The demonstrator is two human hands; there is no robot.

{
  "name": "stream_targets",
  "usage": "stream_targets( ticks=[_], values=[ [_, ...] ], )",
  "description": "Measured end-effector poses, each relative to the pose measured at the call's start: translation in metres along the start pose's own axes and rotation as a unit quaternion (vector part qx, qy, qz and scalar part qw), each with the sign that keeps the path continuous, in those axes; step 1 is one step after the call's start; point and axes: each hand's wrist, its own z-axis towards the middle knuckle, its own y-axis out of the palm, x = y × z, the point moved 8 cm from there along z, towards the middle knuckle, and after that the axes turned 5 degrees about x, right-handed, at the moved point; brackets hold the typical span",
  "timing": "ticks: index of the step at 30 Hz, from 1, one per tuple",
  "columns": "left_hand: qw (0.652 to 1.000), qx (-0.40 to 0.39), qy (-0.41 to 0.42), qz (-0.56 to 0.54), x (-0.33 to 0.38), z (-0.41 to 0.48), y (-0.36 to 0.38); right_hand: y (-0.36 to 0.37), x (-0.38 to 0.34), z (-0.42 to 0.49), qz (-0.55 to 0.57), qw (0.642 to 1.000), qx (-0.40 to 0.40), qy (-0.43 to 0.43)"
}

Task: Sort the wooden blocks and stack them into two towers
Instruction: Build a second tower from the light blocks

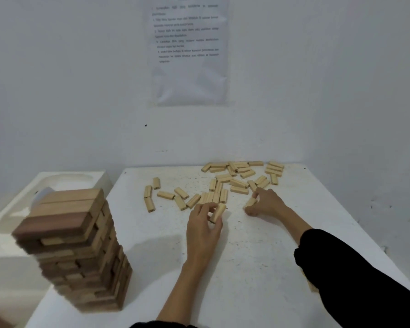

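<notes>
A tall tower of wooden blocks (81, 252) stands at the near left of the white table (258, 268); some of its blocks are darker brown. Several pale loose blocks (237, 178) lie scattered across the far middle of the table. My left hand (202, 229) grips one pale block (218, 213) between thumb and fingers, just above the table. My right hand (266, 203) pinches another pale block (251, 202) that lies at the near edge of the scatter.
A white moulded plastic piece (57, 183) sits to the left, lower than the table and behind the tower. A printed sheet (187, 50) hangs on the white wall. The wall closes off the table's far edge.
</notes>
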Motion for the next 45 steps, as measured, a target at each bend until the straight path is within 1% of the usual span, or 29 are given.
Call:
stream_targets(
  ticks=[3,5,7,10,14,17,19,21,22,23,25,26,27,28,30,34,39,40,42,44,45],
  values=[
    [1.0,0.005,-0.021,-0.003,-0.002,-0.012,-0.018,0.015,-0.024,-0.03,-0.022,0.998,-0.044,-0.042],
    [0.999,0.007,-0.035,0.018,-0.006,-0.02,-0.026,0.022,-0.037,-0.053,-0.035,0.996,-0.057,-0.06],
    [0.998,-0.003,-0.053,0.046,-0.011,-0.027,-0.032,0.03,-0.045,-0.078,-0.018,0.995,-0.063,-0.072],
    [0.995,-0.021,-0.059,0.072,-0.012,-0.037,-0.036,0.036,-0.047,-0.116,0.021,0.995,-0.036,-0.089],
    [0.994,-0.027,-0.044,0.095,-0.01,-0.052,-0.042,0.041,-0.04,-0.154,0.063,0.992,0.009,-0.108],
    [0.994,-0.029,-0.038,0.096,-0.011,-0.063,-0.047,0.05,-0.035,-0.168,0.063,0.988,-0.008,-0.14],
    [0.994,-0.056,-0.048,0.085,-0.009,-0.071,-0.046,0.053,-0.026,-0.172,0.13,0.979,-0.057,-0.143],
    [0.987,-0.109,-0.048,0.105,-0.002,-0.079,-0.039,0.052,-0.016,-0.178,0.232,0.955,-0.106,-0.151],
    [0.982,-0.134,-0.044,0.122,0.001,-0.083,-0.035,0.05,-0.011,-0.181,0.286,0.939,-0.107,-0.16],
    [0.978,-0.15,-0.039,0.138,0.004,-0.086,-0.031,0.045,-0.006,-0.182,0.344,0.921,-0.08,-0.164],
    [0.973,-0.162,-0.032,0.162,0.005,-0.088,-0.026,0.033,0.013,-0.18,0.44,0.888,0.036,-0.131],
    [0.97,-0.167,-0.028,0.173,0.004,-0.087,-0.024,0.029,0.021,-0.18,0.463,0.875,0.09,-0.109],
    [0.968,-0.173,-0.023,0.182,0.004,-0.087,-0.021,0.027,0.026,-0.181,0.472,0.868,0.124,-0.096],
    [0.966,-0.179,-0.015,0.187,0.005,-0.087,-0.018,0.027,0.026,-0.181,0.471,0.866,0.14,-0.093],
    [0.967,-0.181,-0.006,0.178,0.008,-0.086,-0.016,0.028,0.024,-0.181,0.451,0.873,0.151,-0.107],
    [0.975,-0.195,-0.007,0.107,0.008,-0.079,-0.02,0.029,0.016,-0.185,0.372,0.897,0.186,-0.148],
    [0.952,-0.3,0.014,0.053,0.004,-0.08,-0.03,0.038,0.004,-0.188,0.199,0.945,0.184,-0.186],
    [0.949,-0.308,0.025,0.067,0.004,-0.081,-0.033,0.042,0.001,-0.189,0.156,0.956,0.166,-0.187],
    [0.933,-0.327,0.027,0.15,0.0,-0.085,-0.039,0.052,-0.005,-0.192,0.054,0.975,0.116,-0.184],
    [0.903,-0.356,0.01,0.243,-0.006,-0.097,-0.044,0.058,-0.012,-0.198,-0.038,0.978,0.08,-0.189],
    [0.888,-0.371,0.006,0.271,-0.004,-0.106,-0.046,0.059,-0.015,-0.202,-0.054,0.977,0.075,-0.193]
  ],
)
